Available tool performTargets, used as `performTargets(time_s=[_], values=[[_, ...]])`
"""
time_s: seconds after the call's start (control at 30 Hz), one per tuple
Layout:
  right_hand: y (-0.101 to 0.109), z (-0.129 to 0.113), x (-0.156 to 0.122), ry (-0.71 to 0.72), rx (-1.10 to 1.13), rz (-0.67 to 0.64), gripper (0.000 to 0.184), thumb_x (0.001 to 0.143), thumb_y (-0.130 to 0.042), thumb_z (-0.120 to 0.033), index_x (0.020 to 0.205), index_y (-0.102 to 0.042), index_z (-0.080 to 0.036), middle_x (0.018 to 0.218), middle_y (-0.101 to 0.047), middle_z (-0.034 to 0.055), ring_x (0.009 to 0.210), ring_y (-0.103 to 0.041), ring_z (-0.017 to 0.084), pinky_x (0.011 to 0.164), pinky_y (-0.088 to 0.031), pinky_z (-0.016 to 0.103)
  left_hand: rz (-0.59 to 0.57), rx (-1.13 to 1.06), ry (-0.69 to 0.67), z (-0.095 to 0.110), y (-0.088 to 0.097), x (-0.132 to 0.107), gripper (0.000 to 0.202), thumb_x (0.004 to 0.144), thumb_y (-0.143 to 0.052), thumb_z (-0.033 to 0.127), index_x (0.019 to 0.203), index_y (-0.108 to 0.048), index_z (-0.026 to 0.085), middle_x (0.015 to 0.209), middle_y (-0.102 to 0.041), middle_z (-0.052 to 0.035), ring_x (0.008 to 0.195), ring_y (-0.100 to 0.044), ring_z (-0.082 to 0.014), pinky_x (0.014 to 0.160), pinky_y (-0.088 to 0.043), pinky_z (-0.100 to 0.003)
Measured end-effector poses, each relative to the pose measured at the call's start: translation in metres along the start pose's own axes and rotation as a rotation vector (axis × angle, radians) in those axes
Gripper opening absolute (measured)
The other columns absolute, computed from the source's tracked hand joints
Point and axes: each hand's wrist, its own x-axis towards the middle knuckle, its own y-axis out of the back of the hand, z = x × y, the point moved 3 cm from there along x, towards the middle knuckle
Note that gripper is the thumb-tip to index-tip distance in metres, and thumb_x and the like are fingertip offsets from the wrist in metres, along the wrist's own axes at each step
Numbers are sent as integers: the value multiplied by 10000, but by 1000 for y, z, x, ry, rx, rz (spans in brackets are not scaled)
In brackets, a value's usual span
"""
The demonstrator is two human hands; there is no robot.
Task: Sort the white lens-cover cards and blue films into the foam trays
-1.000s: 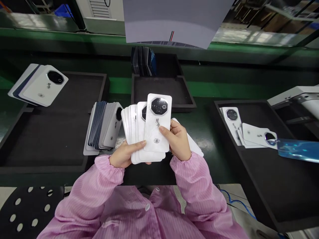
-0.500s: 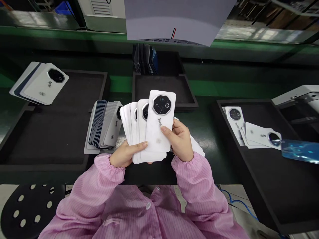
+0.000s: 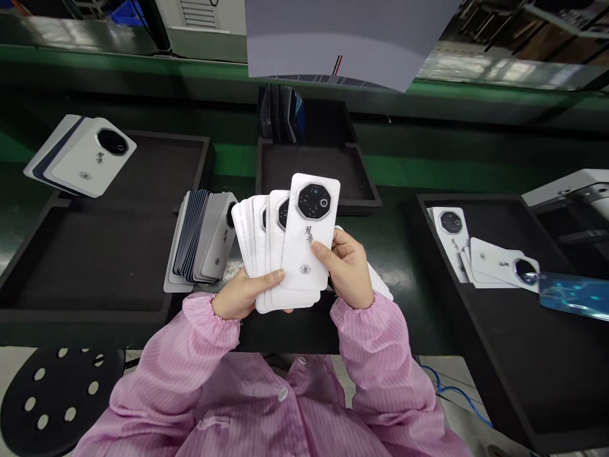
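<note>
My left hand (image 3: 245,292) is closed round a fan of white phone back covers (image 3: 247,235), its thumb pressed on their front. Between the thumb and fingers of my right hand (image 3: 349,263) is the frontmost white phone back cover (image 3: 307,279), with a black octagonal camera plate, dark lettering and a round emblem. It overlaps the fan's right side. Another white piece (image 3: 379,284) shows partly from behind my right wrist; whether my fingers touch it I cannot tell. Left of my left hand, a row of white and dark blue covers (image 3: 197,238) stands on edge.
A black tray (image 3: 95,254) lies at left, with several covers (image 3: 88,158) at its far corner. Dark covers (image 3: 280,114) stand in the far middle tray (image 3: 314,168). The right tray (image 3: 518,355) holds white covers (image 3: 495,259) and a blue one (image 3: 575,295). A stool (image 3: 61,400) is at lower left.
The whole view has shifted slightly to the right. Both hands keep their hold, and the emblem on the front cover now shows more sharply.
</note>
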Motion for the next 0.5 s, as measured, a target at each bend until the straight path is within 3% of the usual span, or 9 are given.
performTargets(time_s=[0.27, 0.5], values=[[13, -1, 4, 53, 59, 98, 208, 720, -699, -314, 889, -640, -208, 872, -696, 23, 780, -649, 181, 709, -537, 324, 29, -15, -34, 5, -1, 0, 385, 769, -637, 227, 1130, -586, 103, 982, -684, -161, 670, -668, -251, 529, -574, -370], [13, 0, 4, 58, 90, 106, 183, 720, -701, -294, 871, -647, -206, 864, -703, 15, 765, -651, 161, 697, -529, 290, 24, -16, -48, 5, -2, -1, 353, 771, -632, 208, 1109, -589, 118, 985, -682, -149, 688, -663, -248, 525, -576, -367]])
